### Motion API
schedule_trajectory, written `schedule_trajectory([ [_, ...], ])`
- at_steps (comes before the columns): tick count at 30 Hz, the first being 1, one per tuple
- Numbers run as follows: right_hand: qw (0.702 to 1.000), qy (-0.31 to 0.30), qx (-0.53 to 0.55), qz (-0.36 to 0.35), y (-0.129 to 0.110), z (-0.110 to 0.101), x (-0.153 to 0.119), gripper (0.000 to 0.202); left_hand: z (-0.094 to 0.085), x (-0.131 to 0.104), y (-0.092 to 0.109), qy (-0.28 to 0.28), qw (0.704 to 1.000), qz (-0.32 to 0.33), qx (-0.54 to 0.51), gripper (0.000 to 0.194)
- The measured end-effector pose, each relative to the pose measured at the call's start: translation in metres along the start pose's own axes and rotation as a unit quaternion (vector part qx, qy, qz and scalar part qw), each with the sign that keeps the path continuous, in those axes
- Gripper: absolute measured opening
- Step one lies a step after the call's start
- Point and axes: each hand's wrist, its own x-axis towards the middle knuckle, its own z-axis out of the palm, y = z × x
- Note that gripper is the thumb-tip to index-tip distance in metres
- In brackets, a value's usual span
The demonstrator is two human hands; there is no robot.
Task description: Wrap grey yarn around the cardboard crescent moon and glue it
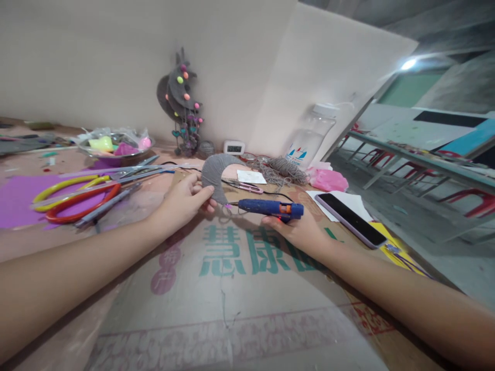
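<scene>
Here, left to right, what lies before me on the cardboard sheet (240, 309).

Far left: a purple sheet (15, 198), and on it large scissors with yellow and red handles (73, 198). Behind them, a metal bowl (116, 149) holding bright soft pieces under clear plastic.

Left of centre: my left hand (185, 201), fingers closed on the lower edge of a grey crescent wrapped in yarn (215, 175). The crescent stands tilted, rising up and away from my fingertips.

Centre back: a finished grey crescent ornament with coloured beads (181, 98) leaning on the wall, and a small digital clock (234, 148) beside it.

Centre: a blue glue gun (270, 208), lying level, its nozzle pointing left at the base of the crescent, just beside my left fingers.

Right of centre: my right hand (297, 229), curled under and around the gun's body, gripping it. Behind it, loose grey yarn (284, 169), a clear plastic bottle (311, 139) and a pink bag (328, 180).

Right: a phone (350, 219), face up on white paper, well apart from my hands.
</scene>
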Motion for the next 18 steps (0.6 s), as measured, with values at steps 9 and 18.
schedule_trajectory([
  [9,0.999,0.031,0.024,0.006,-0.003,-0.004,0.002,0.029,0.0,-0.001,0.002,0.006,1.0,-0.007,-0.021,0.017],
  [18,0.993,0.112,0.024,0.011,0.01,-0.038,0.03,0.039,0.002,0.001,0.002,0.01,0.999,-0.016,-0.04,0.014],
])
